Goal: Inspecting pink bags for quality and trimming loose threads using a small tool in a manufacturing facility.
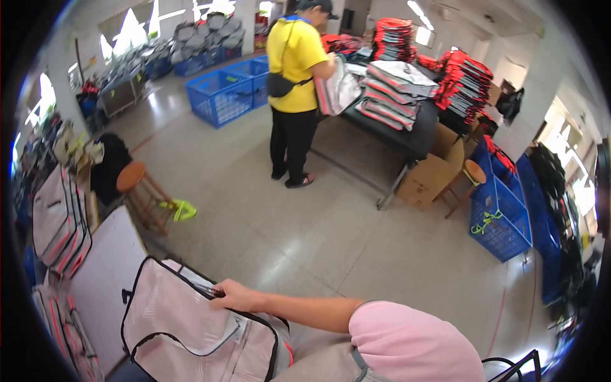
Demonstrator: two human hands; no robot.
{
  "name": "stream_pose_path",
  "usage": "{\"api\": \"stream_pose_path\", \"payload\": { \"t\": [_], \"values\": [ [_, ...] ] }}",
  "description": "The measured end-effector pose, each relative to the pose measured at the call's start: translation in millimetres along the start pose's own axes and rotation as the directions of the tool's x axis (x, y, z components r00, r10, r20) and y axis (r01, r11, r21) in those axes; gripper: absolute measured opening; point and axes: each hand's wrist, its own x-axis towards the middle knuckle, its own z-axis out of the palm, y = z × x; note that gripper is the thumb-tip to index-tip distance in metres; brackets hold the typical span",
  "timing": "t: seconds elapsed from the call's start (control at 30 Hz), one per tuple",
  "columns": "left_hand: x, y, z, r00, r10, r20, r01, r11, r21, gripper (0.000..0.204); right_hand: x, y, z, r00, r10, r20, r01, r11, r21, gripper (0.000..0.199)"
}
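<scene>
A pale pinkish-grey bag point(172, 312) with black edging and a looped strap lies across my lap at the lower left. My right hand point(237, 297) reaches over to its far edge, fingers curled closed on the black trim. Thin, dark and silvery shapes show beside the fingertips; I cannot make out what they are. Under the hand, a small light label point(238, 330) sits near the strap. My left hand is out of sight.
Beside me a white board point(109, 274) stands near stacked grey bags point(60, 219). A wooden stool point(135, 181) is beyond. Ahead, a person in yellow point(293, 70) handles a bag at a dark table point(414, 134) stacked with bags. Blue crates point(219, 99) and a cardboard box point(428, 181) stand around.
</scene>
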Motion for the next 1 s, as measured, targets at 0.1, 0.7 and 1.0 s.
{"api": "stream_pose_path", "payload": {
  "t": [0.1,0.7,1.0],
  "values": [
    [13,12,17,0.998,0.047,-0.049,-0.031,0.956,0.290,0.059,-35,7,-49,0.990,-0.019,-0.139,0.013,0.999,-0.039,0.025],
    [-7,309,454,0.873,0.372,0.315,-0.375,0.925,-0.053,0.033,-306,-3,-404,0.584,0.106,-0.805,-0.119,0.992,0.044,0.031],
    [-16,454,632,0.513,0.705,0.490,-0.540,0.709,-0.453,0.034,-418,-70,-488,0.084,-0.019,-0.996,0.089,0.996,-0.011,0.019]
  ]
}}
